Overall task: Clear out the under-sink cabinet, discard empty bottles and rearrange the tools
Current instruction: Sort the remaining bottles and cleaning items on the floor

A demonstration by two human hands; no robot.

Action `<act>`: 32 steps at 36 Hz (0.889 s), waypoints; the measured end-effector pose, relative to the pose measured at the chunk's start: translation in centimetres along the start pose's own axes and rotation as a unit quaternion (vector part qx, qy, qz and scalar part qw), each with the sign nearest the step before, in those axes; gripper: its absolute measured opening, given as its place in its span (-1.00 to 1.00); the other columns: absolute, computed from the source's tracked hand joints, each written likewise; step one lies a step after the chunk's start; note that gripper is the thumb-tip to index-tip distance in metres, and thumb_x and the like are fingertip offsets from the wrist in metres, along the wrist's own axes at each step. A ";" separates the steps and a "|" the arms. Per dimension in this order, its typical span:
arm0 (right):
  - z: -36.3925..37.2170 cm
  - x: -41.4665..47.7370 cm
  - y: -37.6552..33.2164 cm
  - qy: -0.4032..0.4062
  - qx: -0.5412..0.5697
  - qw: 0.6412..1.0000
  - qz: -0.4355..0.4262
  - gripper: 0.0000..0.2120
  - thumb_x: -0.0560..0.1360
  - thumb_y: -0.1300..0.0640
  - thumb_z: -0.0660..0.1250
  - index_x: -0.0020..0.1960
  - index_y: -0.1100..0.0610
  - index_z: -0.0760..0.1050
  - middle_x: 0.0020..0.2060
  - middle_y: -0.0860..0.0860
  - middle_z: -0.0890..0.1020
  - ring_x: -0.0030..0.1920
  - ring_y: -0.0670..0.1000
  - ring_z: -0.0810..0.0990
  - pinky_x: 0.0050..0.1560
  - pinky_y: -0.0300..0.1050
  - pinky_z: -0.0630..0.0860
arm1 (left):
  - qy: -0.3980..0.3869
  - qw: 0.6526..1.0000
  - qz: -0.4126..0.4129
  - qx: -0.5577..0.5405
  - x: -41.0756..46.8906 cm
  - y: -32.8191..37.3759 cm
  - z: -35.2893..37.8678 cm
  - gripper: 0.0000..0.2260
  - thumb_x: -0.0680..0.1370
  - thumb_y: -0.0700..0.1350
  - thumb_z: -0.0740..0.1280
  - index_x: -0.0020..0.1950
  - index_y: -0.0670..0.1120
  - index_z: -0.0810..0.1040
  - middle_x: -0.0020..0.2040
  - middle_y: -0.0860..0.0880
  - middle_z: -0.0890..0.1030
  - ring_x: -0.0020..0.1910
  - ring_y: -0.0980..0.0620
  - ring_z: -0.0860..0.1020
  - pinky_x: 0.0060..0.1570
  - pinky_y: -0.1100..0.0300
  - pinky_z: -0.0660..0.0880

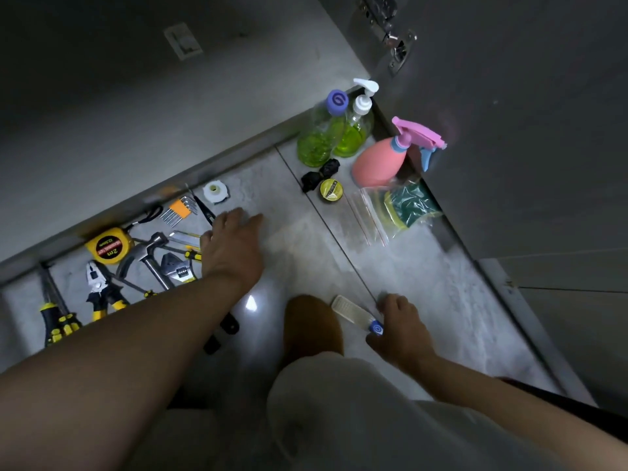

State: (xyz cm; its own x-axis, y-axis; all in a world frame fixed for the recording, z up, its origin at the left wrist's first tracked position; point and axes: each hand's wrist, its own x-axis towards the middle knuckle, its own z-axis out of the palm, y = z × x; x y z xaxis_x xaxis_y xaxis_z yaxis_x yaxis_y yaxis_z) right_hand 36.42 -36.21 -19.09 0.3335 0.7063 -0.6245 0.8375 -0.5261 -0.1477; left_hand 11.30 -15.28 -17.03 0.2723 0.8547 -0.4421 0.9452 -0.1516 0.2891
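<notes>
Meanwhile the right hand (401, 329) has its grip closed on a small clear bottle (356, 316), the left hand (232, 248) spread open over the tools (149, 256).

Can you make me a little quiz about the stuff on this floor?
1. True or false: the pink spray bottle is lying among the tools.
2. Which hand holds the small clear bottle? A left hand B right hand
3. Fill in: the tape measure is ____ coloured.

Key: 1 false, it stands by the green bottles; 2 B; 3 yellow.
</notes>
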 end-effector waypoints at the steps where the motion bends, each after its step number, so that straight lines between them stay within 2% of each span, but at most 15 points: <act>1: 0.4 -0.2 0.1 -0.010 -0.008 1.000 0.007 -0.47 0.40 -0.01 0.48 0.29 0.01 0.35 0.21 0.01 0.43 0.14 0.00 0.43 0.03 -0.07 0.59 | -0.009 1.000 -0.007 -0.018 0.0 -0.4 0.0 -0.35 0.49 -0.20 0.32 0.56 0.10 0.30 0.56 -0.06 0.24 0.52 -0.15 0.19 0.42 -0.11 0.27; 4: 0.9 -0.1 -0.5 0.007 -0.033 0.999 0.017 -0.66 0.47 0.04 0.40 0.21 -0.03 0.40 0.15 -0.01 0.48 0.09 -0.01 0.46 -0.01 -0.04 0.61 | -0.023 0.997 0.004 -0.078 -0.1 -1.7 0.2 -0.43 0.48 -0.27 0.32 0.48 0.05 0.44 0.51 -0.10 0.32 0.42 -0.23 0.36 0.36 -0.08 0.41; 8: 0.6 1.2 -2.6 0.067 -0.017 0.997 -0.026 -0.70 0.51 0.06 0.36 0.23 -0.04 0.46 0.12 -0.06 0.52 0.06 -0.05 0.47 -0.03 -0.13 0.58 | -0.017 0.993 0.022 -0.116 0.0 -2.8 0.4 -0.52 0.48 -0.33 0.32 0.38 -0.03 0.58 0.47 -0.13 0.38 0.33 -0.27 0.46 0.35 -0.04 0.43; 12: -1.0 3.5 -6.4 0.097 0.019 0.992 -0.072 -0.73 0.52 0.04 0.36 0.21 0.01 0.49 0.07 -0.03 0.55 0.03 -0.03 0.51 -0.01 -0.10 0.58 | -0.005 0.992 0.028 -0.125 0.3 -2.8 0.4 -0.55 0.48 -0.36 0.31 0.34 -0.08 0.61 0.45 -0.15 0.42 0.32 -0.27 0.48 0.33 -0.03 0.45; 16: -3.1 6.4 -10.7 0.109 0.028 0.988 -0.103 -0.77 0.52 0.04 0.35 0.13 0.10 0.49 0.02 0.06 0.57 -0.01 0.09 0.56 -0.07 0.00 0.57 | -0.013 0.992 0.026 -0.120 0.6 -2.9 0.5 -0.52 0.50 -0.37 0.27 0.40 -0.09 0.56 0.48 -0.15 0.40 0.39 -0.23 0.43 0.40 0.02 0.37; 18: -4.0 7.9 -12.7 0.107 0.027 0.987 -0.115 -0.77 0.53 0.04 0.34 0.12 0.12 0.47 0.02 0.09 0.56 0.00 0.11 0.56 -0.07 -0.01 0.56 | -0.023 0.993 0.028 -0.116 0.8 -3.1 0.5 -0.51 0.51 -0.36 0.26 0.43 -0.08 0.53 0.50 -0.14 0.39 0.42 -0.21 0.41 0.43 0.02 0.33; 24: -6.0 12.3 -17.1 0.119 0.004 0.984 -0.132 -0.71 0.56 0.07 0.31 0.20 0.20 0.44 0.11 0.18 0.55 0.13 0.22 0.55 -0.05 -0.01 0.45 | -0.047 0.992 0.025 -0.112 0.8 -3.8 0.5 -0.47 0.54 -0.26 0.31 0.51 0.02 0.43 0.57 -0.11 0.29 0.47 -0.18 0.33 0.45 0.06 0.30; 28: -7.1 14.2 -18.9 0.150 0.026 0.982 -0.111 -0.65 0.55 0.20 0.28 0.31 0.21 0.37 0.24 0.18 0.50 0.19 0.24 0.54 -0.05 0.02 0.45 | -0.061 0.987 0.020 -0.150 0.4 -3.9 -0.2 -0.42 0.55 -0.26 0.31 0.57 0.03 0.34 0.59 -0.08 0.24 0.55 -0.09 0.25 0.48 0.19 0.21; 30: -7.5 14.3 -19.5 0.175 0.037 0.978 -0.110 -0.65 0.51 0.26 0.28 0.28 0.20 0.36 0.26 0.17 0.46 0.19 0.25 0.51 -0.10 -0.01 0.37 | -0.079 0.982 0.033 -0.170 0.1 -4.2 -1.3 -0.40 0.56 -0.29 0.32 0.59 -0.02 0.30 0.56 -0.08 0.28 0.54 -0.04 0.26 0.42 0.39 0.10; 32: -7.9 13.8 -19.7 0.185 0.024 0.976 -0.115 -0.66 0.47 0.27 0.30 0.22 0.20 0.37 0.24 0.18 0.45 0.16 0.26 0.51 -0.15 -0.01 0.35 | -0.097 0.979 0.041 -0.174 -0.5 -4.6 -3.0 -0.40 0.57 -0.29 0.33 0.59 -0.04 0.29 0.53 -0.09 0.32 0.52 -0.04 0.30 0.41 0.40 0.11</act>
State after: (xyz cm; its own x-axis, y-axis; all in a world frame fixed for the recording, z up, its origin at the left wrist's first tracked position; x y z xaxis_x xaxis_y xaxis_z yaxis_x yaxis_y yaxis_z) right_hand 27.91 -12.33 -18.79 0.2798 0.9263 -0.2524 0.8901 -0.3488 -0.2933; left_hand 6.27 -13.56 -15.61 0.4050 0.7312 -0.5490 0.8094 -0.0074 0.5872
